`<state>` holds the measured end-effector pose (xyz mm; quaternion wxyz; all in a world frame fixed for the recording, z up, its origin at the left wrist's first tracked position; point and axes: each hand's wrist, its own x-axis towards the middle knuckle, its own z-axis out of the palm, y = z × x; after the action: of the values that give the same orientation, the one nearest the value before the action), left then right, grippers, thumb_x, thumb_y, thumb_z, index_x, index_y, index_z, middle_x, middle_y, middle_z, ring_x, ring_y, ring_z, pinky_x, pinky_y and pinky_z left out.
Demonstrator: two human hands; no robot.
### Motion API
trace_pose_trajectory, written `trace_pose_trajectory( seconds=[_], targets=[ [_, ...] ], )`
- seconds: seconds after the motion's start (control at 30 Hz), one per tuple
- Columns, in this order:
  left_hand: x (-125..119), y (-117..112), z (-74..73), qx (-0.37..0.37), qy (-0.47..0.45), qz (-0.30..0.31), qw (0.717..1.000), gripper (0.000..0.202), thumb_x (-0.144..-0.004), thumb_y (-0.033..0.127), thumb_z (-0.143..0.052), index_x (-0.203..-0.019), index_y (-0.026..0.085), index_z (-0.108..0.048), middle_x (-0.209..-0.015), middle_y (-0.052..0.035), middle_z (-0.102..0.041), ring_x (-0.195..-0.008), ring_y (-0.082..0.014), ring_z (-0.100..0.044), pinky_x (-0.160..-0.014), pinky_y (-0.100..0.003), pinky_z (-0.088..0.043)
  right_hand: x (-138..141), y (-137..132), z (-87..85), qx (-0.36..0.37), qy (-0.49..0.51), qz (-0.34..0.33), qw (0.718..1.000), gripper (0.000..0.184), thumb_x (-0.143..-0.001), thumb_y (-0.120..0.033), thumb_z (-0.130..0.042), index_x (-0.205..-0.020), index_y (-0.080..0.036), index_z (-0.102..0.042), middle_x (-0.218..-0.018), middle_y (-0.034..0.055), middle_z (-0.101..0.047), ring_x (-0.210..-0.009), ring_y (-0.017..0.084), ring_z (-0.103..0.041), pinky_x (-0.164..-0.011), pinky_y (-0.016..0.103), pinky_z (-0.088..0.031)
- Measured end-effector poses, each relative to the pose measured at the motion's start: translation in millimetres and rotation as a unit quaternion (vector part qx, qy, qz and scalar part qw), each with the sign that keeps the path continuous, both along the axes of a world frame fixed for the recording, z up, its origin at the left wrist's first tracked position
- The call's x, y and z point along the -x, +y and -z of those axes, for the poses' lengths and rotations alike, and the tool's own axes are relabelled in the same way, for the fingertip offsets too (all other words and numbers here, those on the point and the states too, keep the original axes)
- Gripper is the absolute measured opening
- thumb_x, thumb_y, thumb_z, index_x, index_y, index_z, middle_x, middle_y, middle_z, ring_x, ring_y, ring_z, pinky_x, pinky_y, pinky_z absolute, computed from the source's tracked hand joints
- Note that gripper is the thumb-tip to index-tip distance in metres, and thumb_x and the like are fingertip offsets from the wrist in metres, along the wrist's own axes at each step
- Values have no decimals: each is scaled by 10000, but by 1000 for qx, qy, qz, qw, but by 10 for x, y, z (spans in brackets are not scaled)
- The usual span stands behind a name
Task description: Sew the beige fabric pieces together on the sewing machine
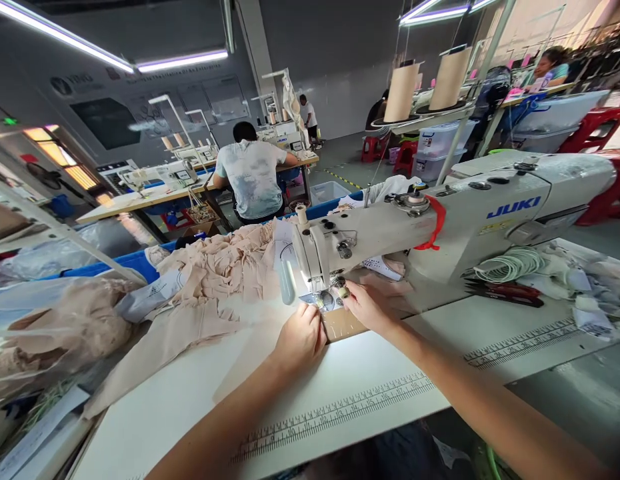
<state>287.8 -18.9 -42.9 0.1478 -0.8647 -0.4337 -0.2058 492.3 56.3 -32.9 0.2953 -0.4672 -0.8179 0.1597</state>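
In the head view, both hands are at the needle end of a white JUKI sewing machine [450,230]. The step in hand seems to be the arranging of the work under the needle; the next move, I judge, calls for small, even finger pressure, with fingertips kept away from the needle. The left hand [301,333] is curled, its fingers bunched just left of a tan piece [346,325]. The right hand [373,308] is partly closed, thumb and forefinger reaching to a small round part [343,292] beside the needle. The fingertips are small and partly covered, so I cannot tell whether either hand grips something. The tan piece lies flat between the hands, in front of the needle, its near edge quite straight; it may be cloth.

About materials: the surface [180,407] is smooth and pale, with a printed ruler scale [340,415] along its near edge. To the left rises a soft, crumpled heap of beige fabric [230,263]. A bright red strip [434,227] is tied around the machine's arm. At right, a pale green coil [510,265] of round loops lies above dark-red scissors [513,292]. Two tapered thread cones [401,92] stand behind.
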Motion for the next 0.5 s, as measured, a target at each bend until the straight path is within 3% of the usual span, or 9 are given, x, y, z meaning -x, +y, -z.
trace_pose_trajectory(
  seconds=[0.2, 0.5],
  targets=[
    [6, 18, -19, 10, -6, -11, 1000, 254, -954, 134, -432, -929, 153, -683, -961, -131, -691, -882, -249, -618, -733, -340, -589, -2, -166, 19, 1, 11, 7, 1000, 360, -1052, -376, -386, -813, -226, -610, -609, 4, -634, -561, 150, -557, -577, 260, -332],
    [28, 85, 12, 72, -28, -42, 996, 245, -956, 144, -436, -976, 181, -677, -1022, -124, -697, -952, -262, -641, -819, -387, -608, 17, -108, 46, -16, 9, 15, 1000, 404, -1063, -356, -383, -778, -220, -634, -567, 1, -605, -551, 146, -537, -577, 264, -324]
  ],
)
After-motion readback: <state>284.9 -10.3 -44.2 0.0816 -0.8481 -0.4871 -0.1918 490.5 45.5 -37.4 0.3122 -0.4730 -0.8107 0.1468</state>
